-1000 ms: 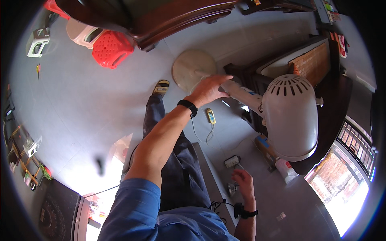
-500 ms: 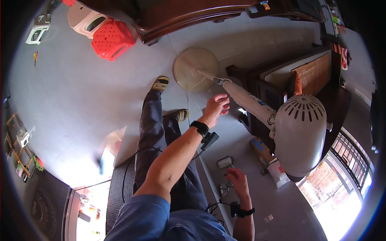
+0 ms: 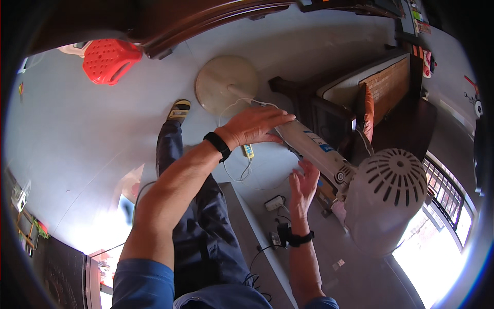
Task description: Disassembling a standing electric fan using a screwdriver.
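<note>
A pale pedestal fan (image 3: pixel 316 147) leans across the middle of the view, its slotted motor housing (image 3: pixel 393 190) at the right. Its round base (image 3: pixel 218 85) rests on the floor. Over the lower end of the fan's long body lies my left hand (image 3: pixel 257 123), fingers stretched out and thumb apart, the fingertips touching it. Just below the body, my right hand (image 3: pixel 303 185) is raised with its fingers apart, seemingly empty; whether it touches the fan I cannot tell. A thin white cord (image 3: pixel 226 109) loops beside the base.
A red plastic stool (image 3: pixel 109 61) stands at the far left, near dark wooden furniture (image 3: pixel 206 26). To the right is a wooden bench (image 3: pixel 337 121) with an orange cushion (image 3: pixel 369 113). On the floor by my right wrist lies a white power strip (image 3: pixel 274 203). A dark slipper (image 3: pixel 179 109) is on my foot.
My left hand has moved onto the fan's body. My right hand has risen toward its underside. The view has shifted, and the fan's motor housing appears lower and turned.
</note>
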Available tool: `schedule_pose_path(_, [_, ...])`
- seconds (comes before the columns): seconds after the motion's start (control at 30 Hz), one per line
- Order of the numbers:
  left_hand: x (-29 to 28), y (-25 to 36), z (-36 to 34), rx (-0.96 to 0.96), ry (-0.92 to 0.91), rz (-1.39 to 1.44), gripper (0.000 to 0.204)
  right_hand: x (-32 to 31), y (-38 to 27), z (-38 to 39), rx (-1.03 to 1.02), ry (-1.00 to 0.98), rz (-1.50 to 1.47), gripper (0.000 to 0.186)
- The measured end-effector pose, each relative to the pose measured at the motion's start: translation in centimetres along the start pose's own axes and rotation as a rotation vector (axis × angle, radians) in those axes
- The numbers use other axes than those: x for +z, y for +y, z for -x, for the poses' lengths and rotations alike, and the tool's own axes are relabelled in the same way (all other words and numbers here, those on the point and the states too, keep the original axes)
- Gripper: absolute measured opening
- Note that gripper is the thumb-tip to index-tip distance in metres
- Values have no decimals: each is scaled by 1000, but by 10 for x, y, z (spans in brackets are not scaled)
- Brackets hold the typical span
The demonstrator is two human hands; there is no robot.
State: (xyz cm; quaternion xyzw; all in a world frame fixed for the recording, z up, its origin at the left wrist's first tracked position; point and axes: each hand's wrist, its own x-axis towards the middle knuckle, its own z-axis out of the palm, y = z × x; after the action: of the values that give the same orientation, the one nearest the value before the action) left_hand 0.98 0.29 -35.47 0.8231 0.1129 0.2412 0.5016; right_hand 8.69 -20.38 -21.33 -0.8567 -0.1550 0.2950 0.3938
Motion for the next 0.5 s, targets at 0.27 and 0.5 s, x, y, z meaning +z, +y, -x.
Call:
schedule_pose_path(0.27, [12,-5,-7,62,-80,102,74,37,-16,-60,-137,53,-146,105])
schedule_pose_path(0.5, [18,-10,-8,131,23,105,69,38,-1,-73,-258,31,-136,95])
